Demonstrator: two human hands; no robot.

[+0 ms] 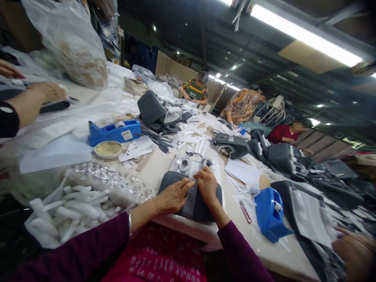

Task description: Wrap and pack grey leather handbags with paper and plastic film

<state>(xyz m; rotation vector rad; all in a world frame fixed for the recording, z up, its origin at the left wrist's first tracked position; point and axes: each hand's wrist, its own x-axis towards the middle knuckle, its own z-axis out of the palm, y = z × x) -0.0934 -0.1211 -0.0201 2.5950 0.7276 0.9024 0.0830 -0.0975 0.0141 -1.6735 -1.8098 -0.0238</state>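
Note:
A dark grey handbag (170, 181) lies at the table edge in front of me, a paler strip running down its middle. Clear plastic wraps the ring-shaped metal fittings (185, 164) at its far end. My left hand (174, 196) rests over the bag's left part, its fingertips drawn together at the middle strip. My right hand (207, 184) is closed in a pinch just beside them, near the wrapped fittings. Whatever is between the fingertips of both hands is too small or hidden to make out.
Left are a blue tape dispenser (114, 132), a round tin (108, 149) and a bag of white foam pieces (79, 211). On the right are a cutter knife (245, 211), another blue dispenser (272, 213) and grey bags (282, 158). Co-workers' hands (44, 93) work at both sides.

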